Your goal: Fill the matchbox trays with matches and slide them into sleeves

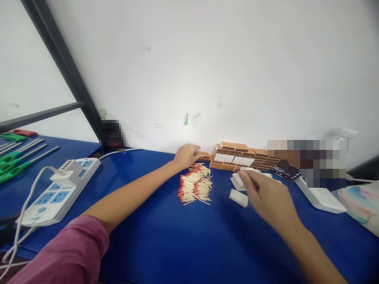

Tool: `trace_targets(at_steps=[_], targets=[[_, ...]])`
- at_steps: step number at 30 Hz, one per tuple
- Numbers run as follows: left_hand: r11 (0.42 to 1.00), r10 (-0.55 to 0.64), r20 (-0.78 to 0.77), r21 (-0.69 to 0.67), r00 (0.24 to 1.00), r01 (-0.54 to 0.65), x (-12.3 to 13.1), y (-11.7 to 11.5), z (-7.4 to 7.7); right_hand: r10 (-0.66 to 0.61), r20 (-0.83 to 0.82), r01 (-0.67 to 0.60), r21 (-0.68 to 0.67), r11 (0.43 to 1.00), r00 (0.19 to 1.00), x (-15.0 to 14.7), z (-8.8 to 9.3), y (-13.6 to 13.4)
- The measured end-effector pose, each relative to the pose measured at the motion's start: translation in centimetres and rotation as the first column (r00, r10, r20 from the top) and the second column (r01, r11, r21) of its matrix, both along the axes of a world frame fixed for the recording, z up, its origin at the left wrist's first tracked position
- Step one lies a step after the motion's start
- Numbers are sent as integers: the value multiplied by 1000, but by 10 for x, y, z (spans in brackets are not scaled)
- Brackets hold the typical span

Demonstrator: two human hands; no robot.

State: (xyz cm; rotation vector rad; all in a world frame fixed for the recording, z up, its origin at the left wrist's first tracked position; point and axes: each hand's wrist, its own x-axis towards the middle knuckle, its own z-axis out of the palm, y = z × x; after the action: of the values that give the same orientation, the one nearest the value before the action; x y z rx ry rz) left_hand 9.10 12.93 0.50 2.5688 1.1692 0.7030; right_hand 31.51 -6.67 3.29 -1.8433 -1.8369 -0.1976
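Matchbox sleeve (204, 154): by the wall, touching my left fingertips (197, 151) at their 3 o'clock.
Left hand (186, 156): fingers curled; I cannot tell whether they grip.
Right hand (268, 199): fingers half open, tips on a white tray (237, 182).
Matches (195, 184): piled at my left hand's 5 o'clock.
Stack (242, 157): at my right hand's 11 o'clock.

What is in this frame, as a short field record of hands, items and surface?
surface: blue table
left hand: at the end of the brown matchbox stack
right hand: over the white trays, grip unclear
between hands: matchstick pile
far left: power strip
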Motion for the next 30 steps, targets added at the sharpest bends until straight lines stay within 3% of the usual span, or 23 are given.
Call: trace_targets(at_steps=[3, 5, 7, 9, 12, 16, 22, 26, 30], targets=[[1000, 12, -1, 0, 1000, -12, 8, 0, -8, -241, 68, 233, 111, 966, 968, 51, 12, 2], [1000, 5, 9, -4, 1000, -5, 10, -1, -10, -480, 4, 471, 174, 864, 878, 93, 16, 2], [1000, -4, 26, -8, 1000, 4, 9, -3, -8, -616, -50, 618, 100, 780, 786, 132, 15, 4], [1000, -11, 50, -4, 999, 11, 5, -6, -4, -678, -14, 676, -64, 734, 735, 159, 10, 6], [1000, -18, 96, 27, 995, 15, -10, -18, 5, -658, 84, 662, -148, 735, 749, 173, 0, 11], [996, -63, 114, 68, 991, 55, -45, -53, 12, -640, 111, 649, -158, 744, 760, 161, -7, 17], [994, -40, 88, 103, 995, 30, -113, -108, 5, -571, 26, 570, -113, 814, 820, 149, -13, 23], [994, 49, 92, 97, 995, -57, -147, -118, -2, -558, 13, 557, -94, 825, 830, 154, -21, 26], [991, 89, 82, 93, 993, -97, -157, -116, -4, -582, -12, 580, -71, 811, 813, 156, -26, 28]])
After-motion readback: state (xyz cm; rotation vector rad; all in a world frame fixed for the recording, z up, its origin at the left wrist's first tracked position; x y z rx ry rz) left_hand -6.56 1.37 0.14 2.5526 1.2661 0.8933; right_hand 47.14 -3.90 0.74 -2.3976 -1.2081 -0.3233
